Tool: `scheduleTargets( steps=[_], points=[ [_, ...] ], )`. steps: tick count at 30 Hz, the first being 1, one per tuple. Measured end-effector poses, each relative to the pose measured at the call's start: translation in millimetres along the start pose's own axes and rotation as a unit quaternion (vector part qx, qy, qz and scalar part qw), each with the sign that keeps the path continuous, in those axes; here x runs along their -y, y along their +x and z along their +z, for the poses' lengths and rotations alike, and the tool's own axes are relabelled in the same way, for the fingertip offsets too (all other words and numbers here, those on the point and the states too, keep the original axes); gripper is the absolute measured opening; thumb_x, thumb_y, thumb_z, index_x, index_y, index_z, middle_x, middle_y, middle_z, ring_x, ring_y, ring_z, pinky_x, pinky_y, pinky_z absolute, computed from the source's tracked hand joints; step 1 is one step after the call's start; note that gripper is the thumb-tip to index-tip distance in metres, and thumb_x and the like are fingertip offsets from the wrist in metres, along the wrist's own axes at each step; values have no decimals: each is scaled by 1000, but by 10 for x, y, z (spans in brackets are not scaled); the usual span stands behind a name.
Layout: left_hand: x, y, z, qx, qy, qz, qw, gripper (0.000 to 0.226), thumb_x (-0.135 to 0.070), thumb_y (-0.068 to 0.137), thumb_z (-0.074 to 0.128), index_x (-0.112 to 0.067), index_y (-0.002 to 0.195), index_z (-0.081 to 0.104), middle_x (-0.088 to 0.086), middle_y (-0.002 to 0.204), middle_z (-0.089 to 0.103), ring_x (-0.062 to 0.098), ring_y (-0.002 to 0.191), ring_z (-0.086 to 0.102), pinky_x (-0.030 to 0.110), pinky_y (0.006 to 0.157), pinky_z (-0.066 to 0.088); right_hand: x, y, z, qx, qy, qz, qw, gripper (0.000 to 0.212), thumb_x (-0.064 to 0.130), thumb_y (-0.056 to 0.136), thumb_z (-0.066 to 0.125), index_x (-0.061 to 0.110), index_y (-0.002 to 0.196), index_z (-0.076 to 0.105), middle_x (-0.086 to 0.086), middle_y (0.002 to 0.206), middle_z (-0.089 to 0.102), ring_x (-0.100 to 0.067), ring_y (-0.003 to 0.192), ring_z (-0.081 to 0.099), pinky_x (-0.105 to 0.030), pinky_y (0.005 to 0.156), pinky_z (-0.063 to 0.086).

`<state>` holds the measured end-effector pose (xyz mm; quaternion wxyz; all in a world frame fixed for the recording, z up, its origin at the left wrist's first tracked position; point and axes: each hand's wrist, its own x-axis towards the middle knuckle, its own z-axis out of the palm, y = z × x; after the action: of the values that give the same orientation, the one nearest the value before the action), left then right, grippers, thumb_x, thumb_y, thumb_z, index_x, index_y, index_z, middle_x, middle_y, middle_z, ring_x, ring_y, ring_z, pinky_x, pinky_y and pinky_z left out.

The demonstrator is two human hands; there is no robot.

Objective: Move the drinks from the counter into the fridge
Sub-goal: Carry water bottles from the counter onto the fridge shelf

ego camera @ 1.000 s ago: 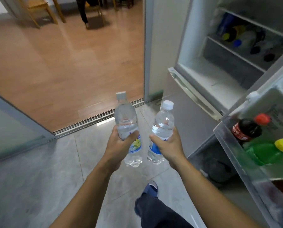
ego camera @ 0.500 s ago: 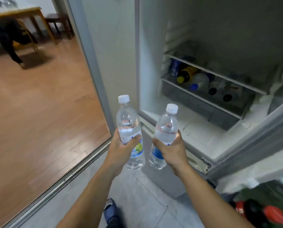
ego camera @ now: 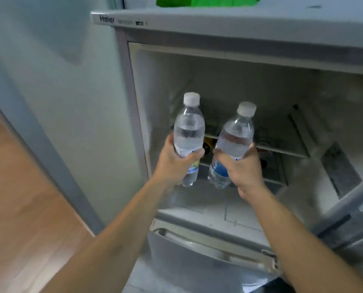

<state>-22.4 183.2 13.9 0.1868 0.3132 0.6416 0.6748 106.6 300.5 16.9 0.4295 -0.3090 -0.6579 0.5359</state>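
A person stands at an open fridge (ego camera: 197, 60), arms stretched forward. The left hand (ego camera: 176, 163) has its fingers wrapped around one water bottle (ego camera: 189, 132); the right hand (ego camera: 239, 166) grips a second bottle (ego camera: 233, 140). Both bottles are upright, held in the air inside the fridge opening, above its floor. Ahead, a shelf (ego camera: 282, 151) already holds drinks, so a bottle could likely knock them or tip when set down.
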Motion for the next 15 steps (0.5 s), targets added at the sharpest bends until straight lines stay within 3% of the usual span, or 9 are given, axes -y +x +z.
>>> scheduleTargets(
  steps=[3, 5, 9, 12, 15],
  points=[
    [-148, 497, 145, -4, -4, 28, 1000, 49, -23, 71, 85, -24, 110, 57, -5, 97, 74, 9, 90, 71, 29, 73, 61, 161, 420, 51, -6, 1, -16, 1000, 36, 16, 74, 83, 16, 106, 68, 4, 96, 75, -7, 90, 72, -25, 77, 56],
    [-230, 787, 253, -6, 0, 40, 999, 53, -25, 71, 85, -22, 116, 56, 1, 108, 71, 16, 98, 70, 39, 84, 60, 216, 701, 75, 2, 5, -11, 1000, 46, 23, 73, 83, 15, 114, 66, 4, 103, 74, -7, 95, 70, -28, 82, 55],
    [-316, 1208, 374, 6, 19, 78, 997, 51, -26, 75, 82, -19, 119, 57, -5, 109, 70, 10, 101, 69, 33, 87, 58, 232, 1160, 160, -1, -13, -17, 1000, 64, 31, 69, 84, 21, 125, 56, 6, 115, 68, -5, 100, 68, -31, 88, 58],
    [-252, 1466, 413, 27, 14, 113, 993, 42, -14, 82, 77, -10, 120, 60, -5, 106, 72, 6, 100, 70, 21, 82, 57, 189, 1442, 217, -19, -7, -11, 1000, 71, 37, 66, 86, 25, 128, 53, 10, 116, 65, -5, 103, 65, -32, 90, 58],
    [-183, 1735, 475, 13, 15, 97, 995, 49, -10, 84, 76, -4, 129, 55, 9, 120, 67, 18, 111, 66, 29, 91, 56, 150, 1695, 298, -7, 10, -16, 1000, 79, 30, 69, 86, 14, 136, 48, 0, 124, 64, -13, 111, 65, -35, 94, 56]
  ],
)
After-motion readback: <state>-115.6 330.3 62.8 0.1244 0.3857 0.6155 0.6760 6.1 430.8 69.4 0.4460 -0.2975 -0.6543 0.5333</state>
